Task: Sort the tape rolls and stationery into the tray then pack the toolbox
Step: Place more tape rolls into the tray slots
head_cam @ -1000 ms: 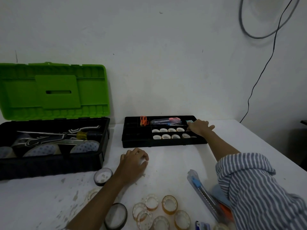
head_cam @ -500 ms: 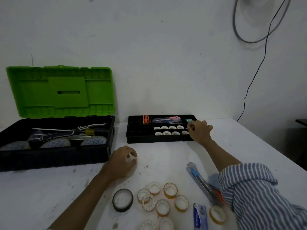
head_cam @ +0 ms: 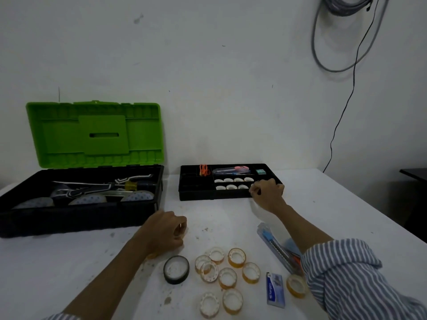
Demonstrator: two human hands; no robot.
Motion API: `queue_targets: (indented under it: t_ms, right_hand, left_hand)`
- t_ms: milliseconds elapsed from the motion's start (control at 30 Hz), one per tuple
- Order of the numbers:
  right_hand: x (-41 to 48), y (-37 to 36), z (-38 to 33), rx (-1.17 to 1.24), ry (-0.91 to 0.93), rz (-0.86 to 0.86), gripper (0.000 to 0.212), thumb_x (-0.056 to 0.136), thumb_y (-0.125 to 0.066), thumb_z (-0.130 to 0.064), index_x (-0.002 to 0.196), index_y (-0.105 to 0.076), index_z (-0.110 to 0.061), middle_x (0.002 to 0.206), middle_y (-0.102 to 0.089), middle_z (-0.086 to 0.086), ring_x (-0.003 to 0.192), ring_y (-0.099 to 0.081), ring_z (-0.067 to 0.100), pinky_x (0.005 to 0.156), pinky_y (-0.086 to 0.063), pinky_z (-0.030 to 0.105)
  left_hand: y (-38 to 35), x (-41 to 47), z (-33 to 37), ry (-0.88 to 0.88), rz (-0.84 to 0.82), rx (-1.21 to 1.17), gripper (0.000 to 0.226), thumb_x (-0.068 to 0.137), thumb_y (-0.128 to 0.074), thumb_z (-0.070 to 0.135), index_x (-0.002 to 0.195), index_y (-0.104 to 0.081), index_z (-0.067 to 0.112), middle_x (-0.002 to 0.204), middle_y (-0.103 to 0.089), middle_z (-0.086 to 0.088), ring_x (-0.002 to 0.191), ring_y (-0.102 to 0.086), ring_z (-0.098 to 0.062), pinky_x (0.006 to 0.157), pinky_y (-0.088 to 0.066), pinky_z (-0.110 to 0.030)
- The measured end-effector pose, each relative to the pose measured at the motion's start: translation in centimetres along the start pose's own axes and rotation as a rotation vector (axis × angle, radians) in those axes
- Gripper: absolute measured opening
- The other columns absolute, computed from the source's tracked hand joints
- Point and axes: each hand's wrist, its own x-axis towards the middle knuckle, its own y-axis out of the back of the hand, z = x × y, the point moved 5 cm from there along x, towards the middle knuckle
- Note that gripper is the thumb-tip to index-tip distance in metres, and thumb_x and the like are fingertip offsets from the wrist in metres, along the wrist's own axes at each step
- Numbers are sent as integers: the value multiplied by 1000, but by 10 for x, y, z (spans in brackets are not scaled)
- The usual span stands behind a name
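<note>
The black tray (head_cam: 196, 197) stands at mid-table with two rows of small tape rolls (head_cam: 233, 183), orange scissors (head_cam: 203, 170), pens (head_cam: 231, 170) and a green eraser (head_cam: 260, 172). My right hand (head_cam: 268, 196) is at the tray's front right corner. Its curled fingertips dip onto the right end of the front row and pinch a roll they mostly hide. My left hand (head_cam: 165, 232) rests on the table in front of the open toolbox (head_cam: 80, 213), curled round a small tape roll of which only an edge shows. Several loose rolls (head_cam: 227, 277) lie near me.
A black tape roll (head_cam: 176, 269) lies left of the loose rolls. A blue cutter (head_cam: 275, 245), a small blue box (head_cam: 275, 287) and one more roll (head_cam: 295, 285) lie beside my right sleeve. The toolbox's green lid (head_cam: 92, 135) leans on the wall. Cables hang at the upper right.
My right hand drew back from the tray's far right compartment to the front row and its fingers curled. My left hand stayed curled on the table. My view tilted down slightly.
</note>
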Motion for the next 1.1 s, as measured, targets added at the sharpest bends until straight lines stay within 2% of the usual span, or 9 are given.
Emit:
queue_targets:
  t_ms: [133, 300, 433, 500, 633, 833, 933, 1000, 1100]
  right_hand:
    - [-7, -1, -11, 106, 90, 11, 18, 89, -56, -18, 93, -74, -20, 101, -70, -3, 99, -53, 18, 73, -22, 29]
    - [-22, -7, -46, 355, 384, -271, 13, 83, -68, -7, 95, -71, -3, 94, -71, 14, 67, -49, -6, 63, -42, 6]
    - [-31, -21, -65, 394, 412, -379, 23, 82, -70, -11, 104, -66, -7, 96, -69, 13, 74, -62, 11, 74, -52, 17]
    - [-34, -24, -69, 428, 417, -394, 30, 81, -71, -11, 110, -63, -11, 98, -69, 12, 82, -66, 19, 79, -54, 27]
    - [-36, -22, -68, 435, 442, -388, 34, 79, -72, -8, 112, -65, -11, 98, -70, 12, 84, -67, 21, 77, -53, 23]
    - [-28, -13, -52, 399, 439, -302, 23, 80, -72, -11, 103, -72, -8, 93, -70, 10, 69, -56, 4, 66, -45, 10]
    - [-20, -5, -42, 379, 409, -249, 20, 78, -75, -17, 96, -74, -10, 88, -71, 9, 68, -60, 12, 66, -50, 23]
    - [-7, 3, -27, 319, 314, -183, 18, 79, -75, -22, 94, -76, -13, 86, -73, 7, 70, -61, 16, 64, -49, 31]
    - [17, 18, 6, 234, 85, -36, 16, 79, -73, -26, 90, -77, -15, 87, -73, 6, 73, -61, 15, 61, -40, 24]
  left_hand:
    - [4, 4, 5, -32, 128, -103, 8, 77, -61, 24, 82, -58, 19, 70, -59, -1, 62, -51, -20, 59, -27, -23]
    - [-6, 26, 11, -14, 108, -230, 25, 86, -59, 27, 86, -35, 22, 83, -66, 6, 64, -57, -19, 58, -38, -23]
    - [-13, 44, 24, 7, 111, -251, 28, 89, -57, 27, 91, -29, 23, 92, -65, 5, 65, -56, -18, 57, -45, -33]
    - [-14, 51, 33, -13, 139, -248, 30, 89, -56, 29, 90, -26, 26, 90, -65, 3, 63, -55, -17, 53, -42, -29]
    - [-17, 65, 46, -52, 187, -259, 43, 88, -59, 25, 83, -17, 36, 85, -65, -4, 59, -55, -19, 47, -30, -16]
    - [-12, 82, 54, -6, 209, -404, 18, 91, -53, 24, 89, -35, 23, 86, -64, 0, 66, -56, -18, 52, -36, -20]
    - [-17, 85, 46, 19, 263, -478, 12, 90, -54, 23, 97, -43, 23, 89, -57, 8, 73, -55, -10, 56, -38, -16]
    - [-35, 84, 34, 42, 254, -513, 12, 90, -50, 25, 101, -48, 23, 95, -53, 10, 77, -53, -6, 60, -38, -13]
    - [-67, 78, 18, 14, 243, -439, 30, 90, -33, 31, 100, -60, 21, 101, -59, 6, 87, -53, -7, 75, -45, -25]
